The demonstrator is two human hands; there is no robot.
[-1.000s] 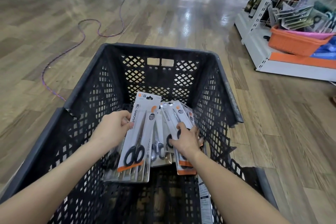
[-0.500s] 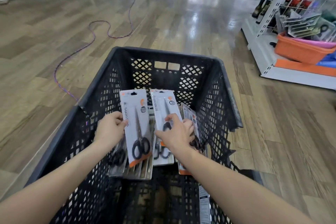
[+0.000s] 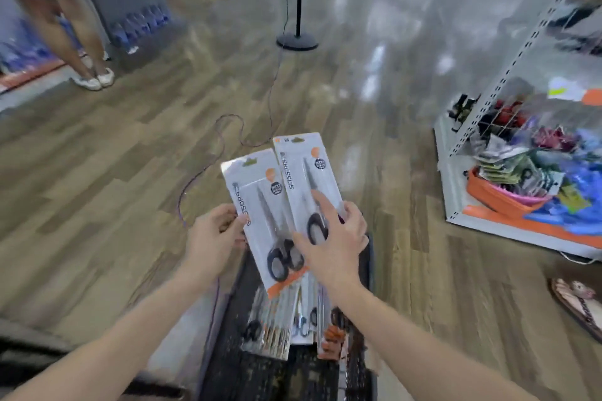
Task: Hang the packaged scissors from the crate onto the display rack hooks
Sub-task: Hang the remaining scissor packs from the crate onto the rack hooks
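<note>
Item: two scissors packs, lifted above the black crate (image 3: 365, 273). Left pack (image 3: 260, 221): pinched at its edge by the left hand (image 3: 216, 238), fingers curled round the card, hang-hole end up, probably ready for a hook. Right pack (image 3: 306, 182): overlaps the first; the right hand (image 3: 335, 238) holds it with fingers spread across the face and round the far edge, seemingly to square the pair. Remaining packs (image 3: 280, 325): lying in the crate below. Display rack (image 3: 508, 75): well apart on the right, holding blurred goods; no hook clearly visible.
</note>
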